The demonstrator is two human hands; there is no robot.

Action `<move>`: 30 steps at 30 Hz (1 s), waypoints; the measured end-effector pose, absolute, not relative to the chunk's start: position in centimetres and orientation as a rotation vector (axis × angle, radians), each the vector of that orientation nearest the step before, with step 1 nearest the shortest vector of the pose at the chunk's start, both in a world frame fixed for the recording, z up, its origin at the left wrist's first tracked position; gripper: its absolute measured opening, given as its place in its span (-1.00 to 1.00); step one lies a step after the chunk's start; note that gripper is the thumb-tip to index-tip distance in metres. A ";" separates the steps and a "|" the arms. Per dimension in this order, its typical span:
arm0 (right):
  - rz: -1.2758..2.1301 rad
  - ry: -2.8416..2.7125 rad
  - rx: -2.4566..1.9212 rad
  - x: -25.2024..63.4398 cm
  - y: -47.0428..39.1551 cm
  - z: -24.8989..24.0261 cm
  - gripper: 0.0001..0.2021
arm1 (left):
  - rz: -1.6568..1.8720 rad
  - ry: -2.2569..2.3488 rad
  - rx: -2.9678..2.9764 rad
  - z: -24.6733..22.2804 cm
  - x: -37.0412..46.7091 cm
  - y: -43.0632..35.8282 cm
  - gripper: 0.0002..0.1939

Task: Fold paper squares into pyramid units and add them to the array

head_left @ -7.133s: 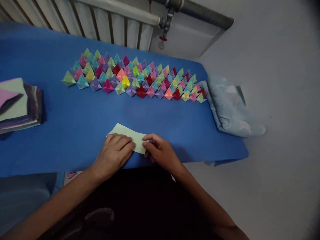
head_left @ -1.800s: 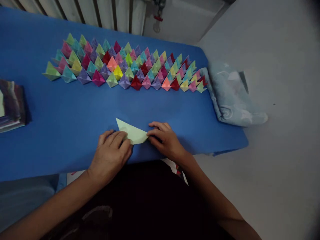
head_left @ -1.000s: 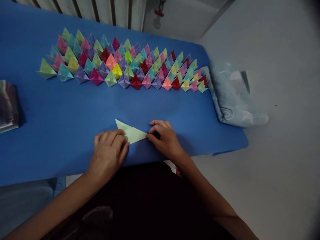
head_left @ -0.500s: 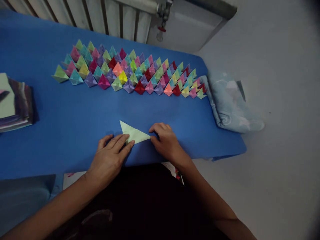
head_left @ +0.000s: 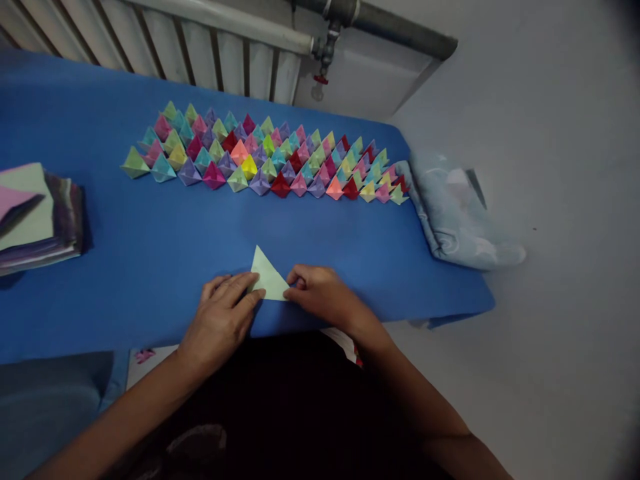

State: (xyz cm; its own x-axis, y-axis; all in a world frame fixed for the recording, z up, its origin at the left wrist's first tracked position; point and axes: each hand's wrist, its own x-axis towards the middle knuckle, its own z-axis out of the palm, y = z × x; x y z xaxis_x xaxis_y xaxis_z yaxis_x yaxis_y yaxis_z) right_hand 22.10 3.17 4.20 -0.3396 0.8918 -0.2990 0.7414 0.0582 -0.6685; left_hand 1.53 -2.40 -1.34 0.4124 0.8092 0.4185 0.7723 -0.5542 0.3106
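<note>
A pale green sheet of paper (head_left: 271, 283), folded into a triangle, lies on the table near its front edge. My left hand (head_left: 220, 320) rests over its left side, thumb and fingers stretched out and pressing from above; that edge is hidden under them. At the lower right corner, my right hand (head_left: 320, 293) pinches the paper between thumb and curled fingers. Beyond my hands stand several rows of folded paper pieces (head_left: 259, 181) in many colours, each with a pointed peak.
On the left sits a thick stack of coloured paper (head_left: 65, 213) with a pink folded sheet (head_left: 17, 200) on top. A folded grey-blue blanket (head_left: 450, 220) lies at the table's right end. Behind the blue table (head_left: 165, 267) are a radiator (head_left: 200, 53) and a pipe valve (head_left: 327, 53).
The paper has turned, its right corner coming down and inward, and now looks like a broader triangle. My right hand has moved left and slightly nearer me. The view has shifted a little.
</note>
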 end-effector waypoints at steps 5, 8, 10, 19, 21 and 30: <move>1.151 -2.145 -1.558 21.7 2.7 4.3 -0.86 | 0.803 1.435 2.521 -1.5 1.3 -2.3 -0.72; 1.085 -2.137 -1.498 21.4 2.4 4.1 -0.86 | 0.876 1.449 2.389 -1.4 1.2 -2.2 -0.73; 1.090 -2.087 -1.486 21.3 2.4 3.9 -0.86 | 0.961 1.523 2.186 -1.0 1.1 -1.9 -0.74; 1.166 -1.656 -1.480 21.4 4.4 4.2 -0.92 | 0.892 1.452 0.950 2.5 1.0 2.9 -0.41; 1.181 -1.658 -1.468 21.4 4.8 4.5 -0.91 | 0.786 1.349 0.859 3.3 1.4 4.0 -0.51; 0.977 -1.636 -1.426 22.4 10.3 5.3 -0.70 | 0.937 1.216 0.979 4.8 3.5 9.6 -0.59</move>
